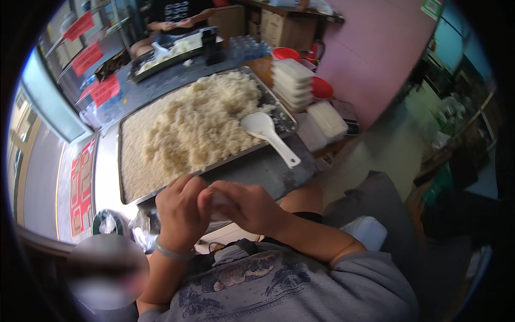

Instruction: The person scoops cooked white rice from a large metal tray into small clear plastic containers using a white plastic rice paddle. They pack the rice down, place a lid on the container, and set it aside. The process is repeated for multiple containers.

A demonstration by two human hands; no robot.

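Observation:
My left hand and my right hand meet in front of my chest, by the near edge of a large metal tray. Between them is a small whitish, partly see-through thing, mostly hidden by the fingers; what it is I cannot tell. The right hand is curled round it; whether the left grips it too is unclear. Cooked white rice is heaped in the tray, over a flatter grainy layer at its left. A white plastic rice paddle lies on the rice, its handle over the tray's near rim.
Across the table, a person sits behind a second tray of rice. Stacked lidded plastic containers stand right of my tray, with a red bowl. Red tags hang at left. A bin stands at lower left.

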